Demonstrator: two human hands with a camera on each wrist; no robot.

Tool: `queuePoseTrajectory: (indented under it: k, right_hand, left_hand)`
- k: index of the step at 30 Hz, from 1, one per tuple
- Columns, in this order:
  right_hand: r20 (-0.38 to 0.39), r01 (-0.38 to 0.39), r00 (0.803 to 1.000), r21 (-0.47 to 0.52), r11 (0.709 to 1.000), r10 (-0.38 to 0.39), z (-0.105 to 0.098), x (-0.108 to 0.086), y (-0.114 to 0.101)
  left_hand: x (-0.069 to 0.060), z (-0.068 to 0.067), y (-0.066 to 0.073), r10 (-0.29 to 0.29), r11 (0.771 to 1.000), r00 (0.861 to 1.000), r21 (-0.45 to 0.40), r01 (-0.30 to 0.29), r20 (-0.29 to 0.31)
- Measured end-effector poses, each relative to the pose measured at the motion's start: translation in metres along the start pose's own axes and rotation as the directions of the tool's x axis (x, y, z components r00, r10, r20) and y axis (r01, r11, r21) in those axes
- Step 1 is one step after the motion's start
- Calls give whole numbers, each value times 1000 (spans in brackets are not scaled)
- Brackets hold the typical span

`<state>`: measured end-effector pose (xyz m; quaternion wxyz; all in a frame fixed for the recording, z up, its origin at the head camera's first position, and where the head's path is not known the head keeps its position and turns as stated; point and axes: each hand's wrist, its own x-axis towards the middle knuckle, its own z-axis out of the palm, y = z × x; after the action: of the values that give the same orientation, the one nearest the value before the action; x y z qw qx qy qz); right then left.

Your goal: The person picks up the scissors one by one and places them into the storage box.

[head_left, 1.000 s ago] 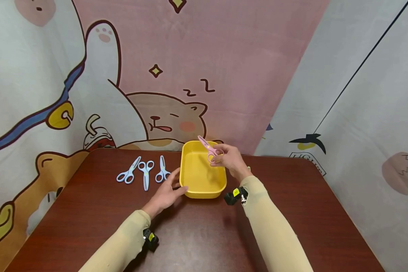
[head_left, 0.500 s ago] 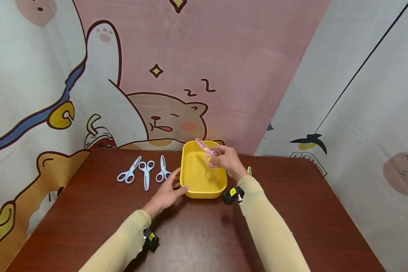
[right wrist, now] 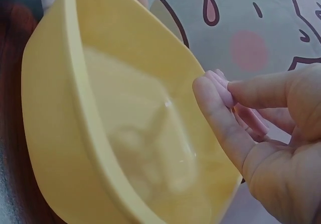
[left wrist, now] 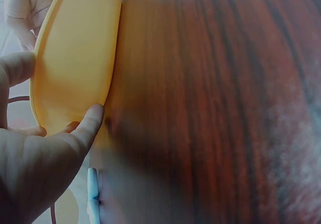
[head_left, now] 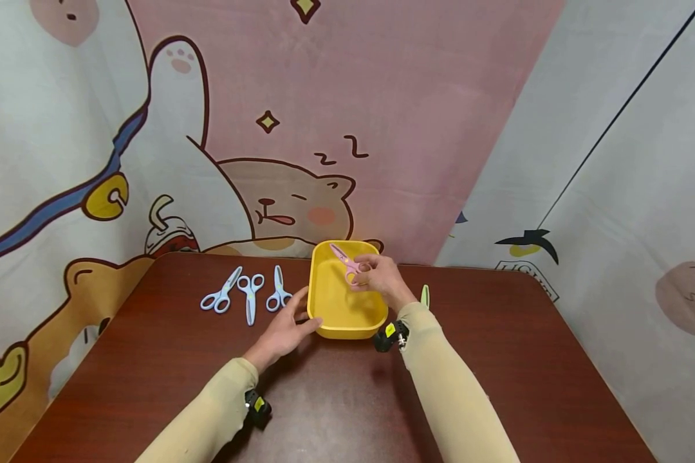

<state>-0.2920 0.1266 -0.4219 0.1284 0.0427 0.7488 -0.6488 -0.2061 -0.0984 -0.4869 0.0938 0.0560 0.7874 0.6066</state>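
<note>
In the head view, my right hand [head_left: 384, 280] pinches pink scissors [head_left: 342, 256] by the handle, over the yellow bin [head_left: 344, 305], blades pointing to the back left. The right wrist view shows thumb and fingertips on the pink handle [right wrist: 220, 89], and a shadow on the bin's floor. My left hand [head_left: 282, 331] holds the bin at its left side, thumb on the front corner, fingers along the wall. That thumb [left wrist: 91, 123] also shows in the left wrist view. No other thing is seen inside the bin.
Left of the bin lie three pairs of light blue scissors: one slanted [head_left: 221, 292], one pointing forward [head_left: 250, 299], one [head_left: 278, 289] near my left fingers. A green blade tip [head_left: 425, 296] sticks out behind my right sleeve. A patterned cloth [head_left: 417, 128] hangs behind the table [head_left: 336, 399].
My right hand has moved slightly left and down with the pink scissors, lower over the bin. More of the green tip shows. The left hand and the bin stay put.
</note>
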Motion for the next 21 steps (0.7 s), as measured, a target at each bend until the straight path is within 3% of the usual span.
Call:
queuePoseTrajectory:
  k: [21]
  right_hand:
    - [9,-56,998,-23,998,56,11,9,6]
  left_hand:
    - [0,0,-1,-1,1000,1000,-6,1,5]
